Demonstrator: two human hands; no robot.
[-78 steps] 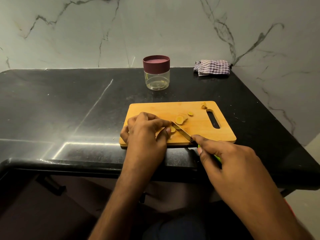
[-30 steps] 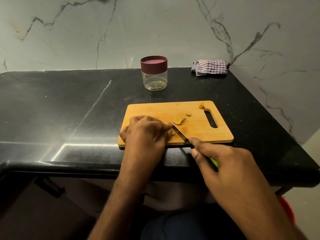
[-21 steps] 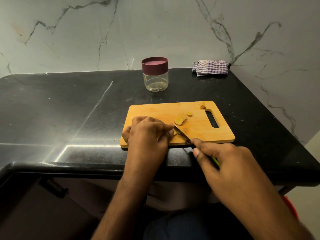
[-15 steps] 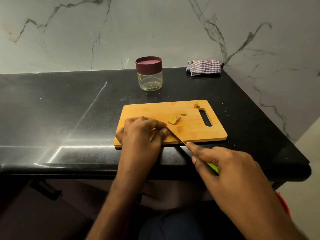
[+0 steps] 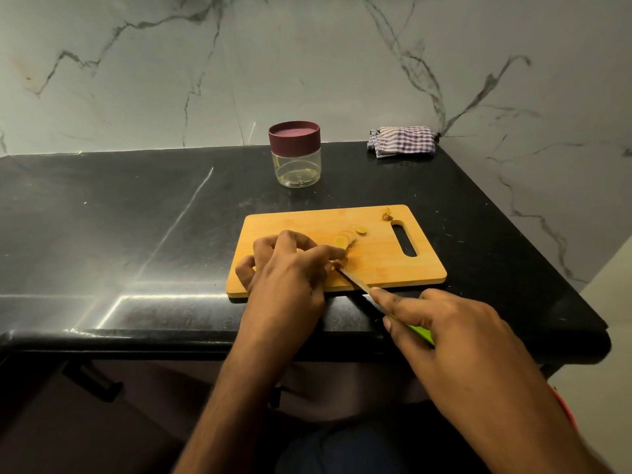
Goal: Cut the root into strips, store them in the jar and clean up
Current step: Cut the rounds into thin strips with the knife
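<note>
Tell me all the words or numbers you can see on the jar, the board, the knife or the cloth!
There are none to read.
jar: clear, with a plain maroon lid, no label showing.
cutting board: bare wood, no print.
knife: no mark visible on the blade or the green handle.
checked cloth: only a check pattern, no tag showing.

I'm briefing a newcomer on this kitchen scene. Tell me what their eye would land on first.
The light wooden cutting board stands out on the black stone counter, with yellow root slices on it. Over its near left part, the left hand holds the root down while the right hand grips a green-handled knife. Behind stands a clear jar with a maroon lid, and a checked cloth lies in the far right corner.
</note>
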